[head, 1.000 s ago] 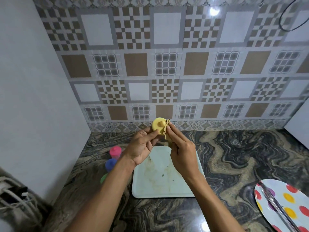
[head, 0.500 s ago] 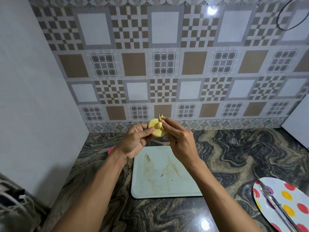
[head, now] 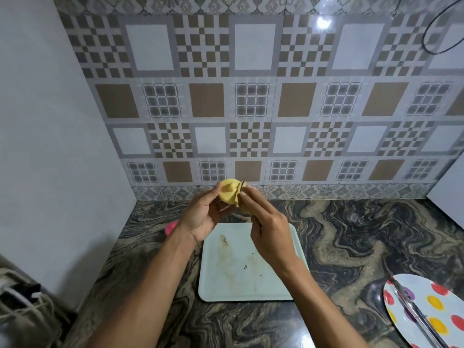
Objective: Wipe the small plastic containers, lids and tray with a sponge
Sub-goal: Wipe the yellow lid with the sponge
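- Holding a small yellow container (head: 228, 194) up in the air, the left hand (head: 203, 217) has its fingers curled around it from the left and below.
- The right hand (head: 270, 233) is closed too. Its fingertips pinch a folded yellow sponge (head: 241, 197) and press it against the right side of the container.
- The sponge has a thin dark edge near its top.
- Both hands are up above the far end of the tray, in front of the bottom of the wall.
- Below the hands, a pale tray (head: 251, 272) lies flat on the counter. It has brown smears and a few dark specks on it.
- A bit of a pink container (head: 171, 227) peeks out just left of the left wrist. Most of it is hidden by the arm.
- The counter (head: 351, 242) is dark stone with wavy tan swirls.
- At the right edge sits a white plate (head: 426, 312) with red, yellow and purple dots. It is well apart from the tray.
- A shiny metal thing (head: 414, 315) lies across the plate. I cannot tell what it is.
- Behind it all is a wall of brown, grey and white tiles (head: 251, 96).
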